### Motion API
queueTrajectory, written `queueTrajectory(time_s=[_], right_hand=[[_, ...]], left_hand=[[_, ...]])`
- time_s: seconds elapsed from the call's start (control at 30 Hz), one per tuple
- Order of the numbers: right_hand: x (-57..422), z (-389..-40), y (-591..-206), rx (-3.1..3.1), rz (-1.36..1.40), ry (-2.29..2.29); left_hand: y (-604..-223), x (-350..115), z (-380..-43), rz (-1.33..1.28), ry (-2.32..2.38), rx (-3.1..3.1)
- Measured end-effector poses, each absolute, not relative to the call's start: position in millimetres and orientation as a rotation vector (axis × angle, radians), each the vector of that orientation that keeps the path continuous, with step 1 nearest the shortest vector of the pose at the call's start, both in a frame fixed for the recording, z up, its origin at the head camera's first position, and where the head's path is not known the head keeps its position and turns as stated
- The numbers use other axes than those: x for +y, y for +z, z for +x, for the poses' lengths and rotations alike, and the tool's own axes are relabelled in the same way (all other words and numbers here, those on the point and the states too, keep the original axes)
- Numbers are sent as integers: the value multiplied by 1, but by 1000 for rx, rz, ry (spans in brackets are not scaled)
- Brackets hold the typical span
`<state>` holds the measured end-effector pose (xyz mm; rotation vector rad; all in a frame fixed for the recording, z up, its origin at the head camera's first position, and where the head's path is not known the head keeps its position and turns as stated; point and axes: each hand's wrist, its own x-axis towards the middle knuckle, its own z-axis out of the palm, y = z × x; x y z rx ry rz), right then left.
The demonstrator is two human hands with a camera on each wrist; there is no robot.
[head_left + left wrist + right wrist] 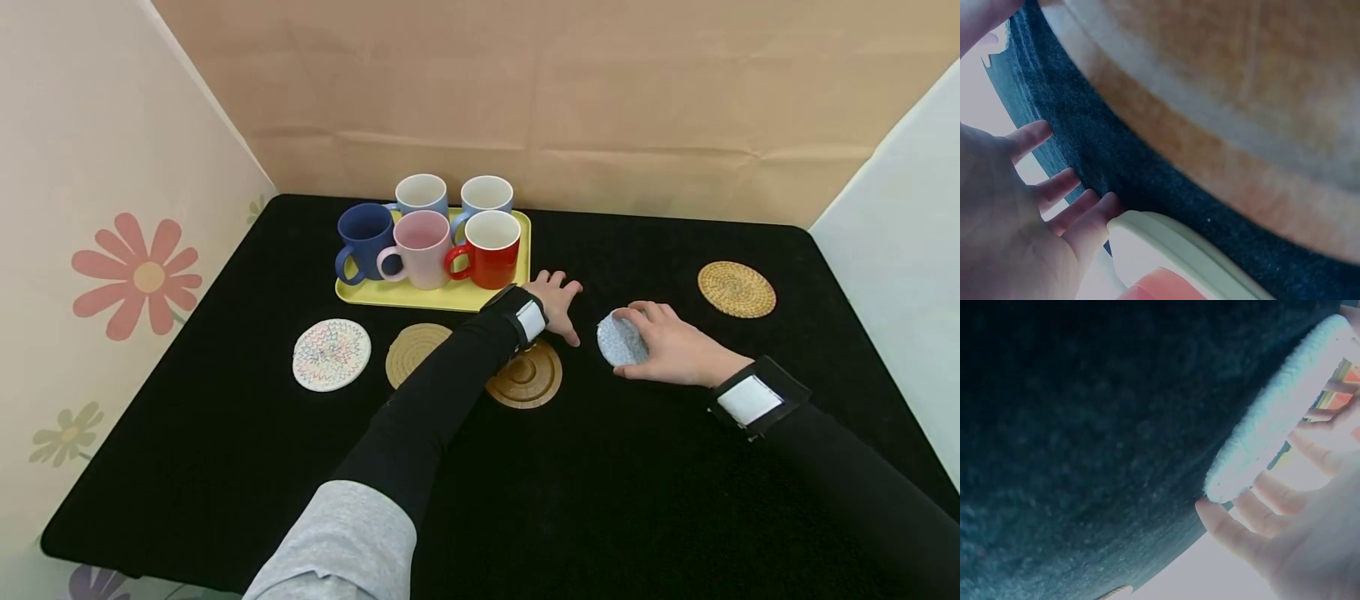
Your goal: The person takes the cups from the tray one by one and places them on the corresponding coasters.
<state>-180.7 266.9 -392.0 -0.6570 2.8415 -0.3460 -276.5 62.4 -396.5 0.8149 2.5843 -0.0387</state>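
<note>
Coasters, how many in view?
5: white patterned coaster at left, tan coaster beside it, brown coaster partly behind the left arm, pale blue coaster in the right hand, yellow woven coaster far right. The arm could hide another.

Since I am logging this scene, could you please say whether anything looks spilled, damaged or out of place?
Nothing visible looks spilled or damaged: the mugs stand upright on the yellow tray. Only the golden coaster at far right seems slightly out of line, lying farther back than the other coasters.
</note>
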Motion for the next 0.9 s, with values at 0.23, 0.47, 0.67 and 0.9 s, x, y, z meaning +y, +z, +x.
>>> queueTrajectory(time_s=[0.23,0.47,0.67,0.9], right_hand=[[262,-175,-392,2839,-693,-342],[258,-169,-391,2834,-705,-354],[257,-164,-394,2839,-746,-363],[256,-158,-395,2834,-766,-366]], left_hand=[[-392,60,-275,818,-29,2565],[-392,60,-274,821,-36,2571],[-392,60,-274,823,-33,2570],[-389,59,-271,824,-33,2566]])
